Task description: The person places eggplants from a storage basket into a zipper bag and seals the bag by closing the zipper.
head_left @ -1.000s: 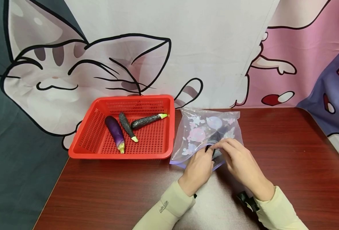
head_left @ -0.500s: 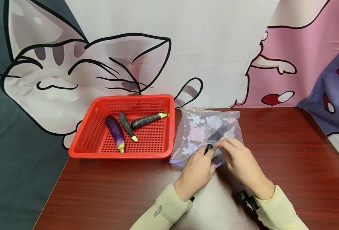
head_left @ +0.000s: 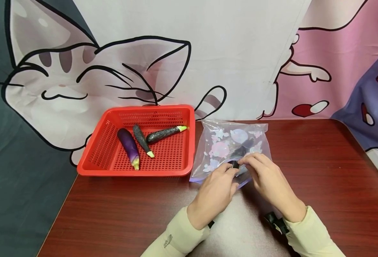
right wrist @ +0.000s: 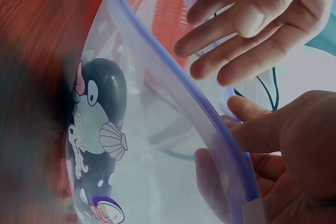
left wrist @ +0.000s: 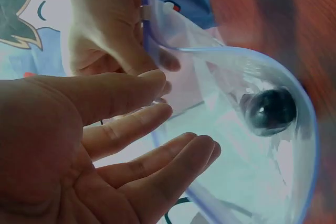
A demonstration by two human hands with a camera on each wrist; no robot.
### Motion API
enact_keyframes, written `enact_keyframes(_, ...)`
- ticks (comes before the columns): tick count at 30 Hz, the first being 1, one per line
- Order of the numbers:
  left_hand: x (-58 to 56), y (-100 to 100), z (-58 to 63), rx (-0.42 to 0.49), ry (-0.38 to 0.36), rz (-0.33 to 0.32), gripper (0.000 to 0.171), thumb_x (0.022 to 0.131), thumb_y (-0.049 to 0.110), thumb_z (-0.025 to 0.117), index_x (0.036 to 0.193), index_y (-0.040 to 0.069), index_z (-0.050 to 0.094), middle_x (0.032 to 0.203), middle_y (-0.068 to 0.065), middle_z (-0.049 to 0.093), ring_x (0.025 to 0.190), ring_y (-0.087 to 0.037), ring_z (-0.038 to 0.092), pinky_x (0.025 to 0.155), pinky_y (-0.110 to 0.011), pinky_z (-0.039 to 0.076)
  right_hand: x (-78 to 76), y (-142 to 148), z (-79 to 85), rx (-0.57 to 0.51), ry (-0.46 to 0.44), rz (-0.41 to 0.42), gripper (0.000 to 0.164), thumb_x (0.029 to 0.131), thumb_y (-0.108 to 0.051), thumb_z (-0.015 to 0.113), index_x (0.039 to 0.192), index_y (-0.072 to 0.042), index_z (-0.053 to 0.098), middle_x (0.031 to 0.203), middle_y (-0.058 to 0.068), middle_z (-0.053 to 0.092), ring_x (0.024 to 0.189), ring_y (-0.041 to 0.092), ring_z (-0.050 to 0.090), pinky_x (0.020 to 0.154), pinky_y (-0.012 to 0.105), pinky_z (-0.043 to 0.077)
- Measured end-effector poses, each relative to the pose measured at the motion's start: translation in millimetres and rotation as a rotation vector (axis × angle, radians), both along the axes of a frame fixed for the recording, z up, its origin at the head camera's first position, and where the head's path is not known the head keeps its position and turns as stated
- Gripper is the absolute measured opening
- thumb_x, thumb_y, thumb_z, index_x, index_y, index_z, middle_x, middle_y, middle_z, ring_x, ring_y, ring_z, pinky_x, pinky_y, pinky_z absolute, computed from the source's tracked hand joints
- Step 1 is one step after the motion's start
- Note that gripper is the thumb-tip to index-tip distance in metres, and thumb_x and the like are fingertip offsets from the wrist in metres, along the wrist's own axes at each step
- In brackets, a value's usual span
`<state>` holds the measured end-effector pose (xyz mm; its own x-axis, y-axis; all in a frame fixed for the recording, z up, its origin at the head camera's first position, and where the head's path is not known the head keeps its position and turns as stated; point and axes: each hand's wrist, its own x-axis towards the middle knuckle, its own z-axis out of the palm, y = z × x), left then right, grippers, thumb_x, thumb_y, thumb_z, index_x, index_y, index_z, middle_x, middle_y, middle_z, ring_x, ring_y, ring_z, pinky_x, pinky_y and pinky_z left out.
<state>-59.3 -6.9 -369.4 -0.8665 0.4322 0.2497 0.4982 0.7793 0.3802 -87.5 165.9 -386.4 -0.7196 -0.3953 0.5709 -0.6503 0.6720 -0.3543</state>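
Note:
A clear zip bag (head_left: 219, 137) with pastel prints and a purple zip edge lies on the table, its mouth facing the person. Inside it is a dark, glossy, long thing (left wrist: 272, 111) with a rounded end; its shape also shows through the printed side in the right wrist view. My left hand (head_left: 211, 198) is at the bag's mouth, fingers loosely extended and holding nothing. With thumb and fingers, my right hand (head_left: 269, 182) pinches the bag's zip edge (right wrist: 178, 80) on the right side. Part of the bag's mouth is hidden under both hands.
A red plastic basket (head_left: 92, 173) stands left of the bag. In it lie a purple eggplant (head_left: 128, 144) and two dark, rough-skinned long vegetables (head_left: 141, 139) with pale or green tips. Behind the brown table (head_left: 320, 171) hangs a cartoon-printed cloth (head_left: 240, 53).
My left hand has drawn back from the bag's mouth, toward the person and slightly left. The dark thing in the bag lies further in. My right hand stays at the zip edge.

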Motion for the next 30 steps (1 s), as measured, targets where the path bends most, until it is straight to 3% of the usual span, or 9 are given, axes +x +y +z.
enact_keyframes(10, 2.7, -9.1, 11.7, 0.062, 0.015, 0.017, 0.022, 0.082, 0.017, 0.067, 0.103, 0.012, 0.068, 0.103, 0.003, 0.062, 0.089, -0.010, 0.062, 0.074, -0.022, 0.048, -0.2, -0.2, 0.0, -0.005, 0.003, -0.002, 0.023, 0.080, 0.006, 0.062, 0.094, -0.012, 0.066, 0.095, -0.002, 0.062, 0.090, 0.015, 0.056, 0.077, 0.026, 0.041)
enact_keyframes(19, 0.6, -19.8, 23.1, 0.070, 0.047, 0.057, 0.020, 0.083, 0.022, 0.068, 0.101, 0.015, 0.070, 0.097, 0.004, 0.063, 0.082, -0.011, 0.064, 0.072, -0.026, 0.049, -0.6, -0.2, 0.4, -0.013, 0.010, 0.007, 0.024, 0.079, 0.007, 0.062, 0.094, -0.012, 0.066, 0.095, -0.002, 0.061, 0.089, 0.014, 0.056, 0.077, 0.026, 0.041)
enact_keyframes(30, -2.2, -36.5, 36.4, 0.116, 0.017, 0.107, 0.020, 0.084, 0.022, 0.068, 0.102, 0.014, 0.069, 0.099, 0.003, 0.062, 0.090, -0.012, 0.063, 0.078, -0.028, 0.049, -0.8, -0.7, 0.2, -0.002, 0.003, 0.001, 0.024, 0.079, 0.006, 0.063, 0.094, -0.012, 0.066, 0.095, -0.003, 0.061, 0.089, 0.014, 0.056, 0.077, 0.027, 0.040)
